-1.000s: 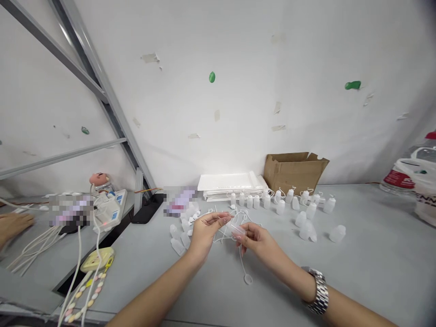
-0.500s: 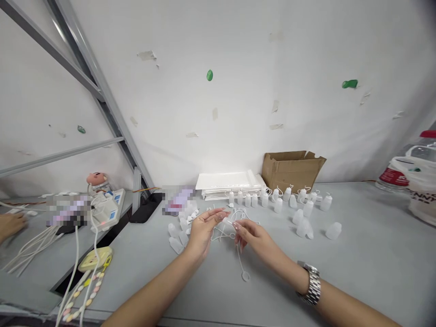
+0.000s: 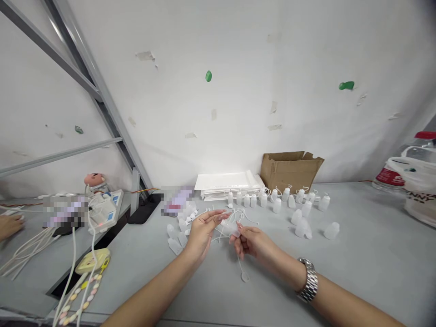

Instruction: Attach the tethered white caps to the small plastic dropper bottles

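A white wall (image 3: 238, 68) with bits of tape and green blobs is seen behind a wide grey table (image 3: 357, 272). A grey metal frame (image 3: 102, 104) leans on the left. A torn brown box (image 3: 289, 170) and a flat white stack (image 3: 228, 184) are set by the wall, with small white bottles (image 3: 293, 204) in front of them. At the right edge a bag (image 3: 420, 190) is printed with letters, only "ENNY" of which can be read. A power strip (image 3: 105, 210) with white cords (image 3: 73, 254) is at the left, and another person's hand (image 3: 8, 225) is at the far left. A small clear bottle (image 3: 230, 228) is held over the table, lying sideways, its long side running left to right. It is pinched by the right hand (image 3: 254, 243), and its left end is touched by the fingertips of the left hand (image 3: 200, 231). A thin white loop (image 3: 244, 276) hangs below.
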`<state>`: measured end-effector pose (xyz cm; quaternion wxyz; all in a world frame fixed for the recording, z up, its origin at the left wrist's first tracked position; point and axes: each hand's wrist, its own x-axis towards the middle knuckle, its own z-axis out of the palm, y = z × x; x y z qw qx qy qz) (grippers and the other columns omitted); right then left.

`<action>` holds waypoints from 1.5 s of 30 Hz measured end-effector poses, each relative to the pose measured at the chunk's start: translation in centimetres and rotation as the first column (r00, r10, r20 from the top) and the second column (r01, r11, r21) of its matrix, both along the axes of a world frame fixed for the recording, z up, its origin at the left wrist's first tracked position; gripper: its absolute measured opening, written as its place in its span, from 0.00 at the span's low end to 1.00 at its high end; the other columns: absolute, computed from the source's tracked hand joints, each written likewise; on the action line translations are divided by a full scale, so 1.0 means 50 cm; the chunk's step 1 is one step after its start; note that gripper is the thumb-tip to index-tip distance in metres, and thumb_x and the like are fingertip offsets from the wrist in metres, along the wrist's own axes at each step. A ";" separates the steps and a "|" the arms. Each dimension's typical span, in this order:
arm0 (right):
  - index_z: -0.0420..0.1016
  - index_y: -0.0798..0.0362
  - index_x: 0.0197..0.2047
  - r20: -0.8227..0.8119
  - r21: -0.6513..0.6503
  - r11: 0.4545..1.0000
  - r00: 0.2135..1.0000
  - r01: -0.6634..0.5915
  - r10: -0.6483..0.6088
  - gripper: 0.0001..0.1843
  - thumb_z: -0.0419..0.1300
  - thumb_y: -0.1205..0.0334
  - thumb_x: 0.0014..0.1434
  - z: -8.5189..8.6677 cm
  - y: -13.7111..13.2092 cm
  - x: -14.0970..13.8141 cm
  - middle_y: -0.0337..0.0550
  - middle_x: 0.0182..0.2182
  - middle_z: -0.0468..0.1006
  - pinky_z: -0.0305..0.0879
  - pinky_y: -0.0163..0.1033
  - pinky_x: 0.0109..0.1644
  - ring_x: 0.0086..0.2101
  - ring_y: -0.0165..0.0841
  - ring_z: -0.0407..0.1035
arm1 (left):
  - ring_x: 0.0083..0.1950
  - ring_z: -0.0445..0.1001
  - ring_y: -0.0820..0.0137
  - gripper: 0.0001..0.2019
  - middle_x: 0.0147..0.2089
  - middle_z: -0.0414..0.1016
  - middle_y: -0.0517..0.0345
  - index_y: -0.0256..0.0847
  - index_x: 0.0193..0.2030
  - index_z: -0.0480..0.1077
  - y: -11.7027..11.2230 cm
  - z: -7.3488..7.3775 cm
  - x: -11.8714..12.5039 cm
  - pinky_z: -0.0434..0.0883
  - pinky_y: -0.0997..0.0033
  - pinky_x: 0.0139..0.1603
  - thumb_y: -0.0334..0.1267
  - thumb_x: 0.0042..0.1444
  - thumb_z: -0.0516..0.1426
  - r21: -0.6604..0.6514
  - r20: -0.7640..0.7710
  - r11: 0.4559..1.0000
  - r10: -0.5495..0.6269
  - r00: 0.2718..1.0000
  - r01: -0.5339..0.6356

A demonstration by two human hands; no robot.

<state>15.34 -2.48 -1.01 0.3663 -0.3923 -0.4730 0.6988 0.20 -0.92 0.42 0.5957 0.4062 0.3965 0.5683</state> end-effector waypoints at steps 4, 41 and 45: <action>0.67 0.56 0.29 0.053 0.153 0.986 0.996 0.063 -0.071 0.24 0.57 0.40 0.46 0.006 0.001 0.000 0.38 0.21 0.71 0.60 0.36 0.28 0.19 0.27 0.64 | 0.45 0.74 0.64 0.13 0.37 0.79 0.49 0.35 0.34 0.73 -0.003 0.003 -0.001 0.62 0.63 0.53 0.38 0.40 0.64 0.012 -0.009 1.000 -0.005 1.000 0.005; 0.65 0.52 0.41 0.417 0.676 0.711 0.694 0.195 -0.587 0.15 0.48 0.51 0.59 0.001 0.011 0.026 0.40 0.25 0.70 0.60 0.41 0.37 0.29 0.36 0.63 | 0.34 0.76 0.66 0.16 0.34 0.78 0.46 0.33 0.34 0.73 -0.008 0.016 -0.005 0.72 0.68 0.38 0.44 0.43 0.62 -0.162 -0.143 0.953 -0.279 0.950 0.255; 0.66 0.52 0.42 0.422 0.701 0.690 0.675 0.180 -0.605 0.14 0.50 0.52 0.58 -0.003 0.007 0.027 0.42 0.26 0.71 0.58 0.43 0.39 0.31 0.37 0.63 | 0.33 0.76 0.66 0.15 0.33 0.78 0.47 0.34 0.33 0.74 -0.012 0.013 -0.004 0.71 0.67 0.39 0.43 0.41 0.63 -0.181 -0.180 0.940 -0.322 0.930 0.290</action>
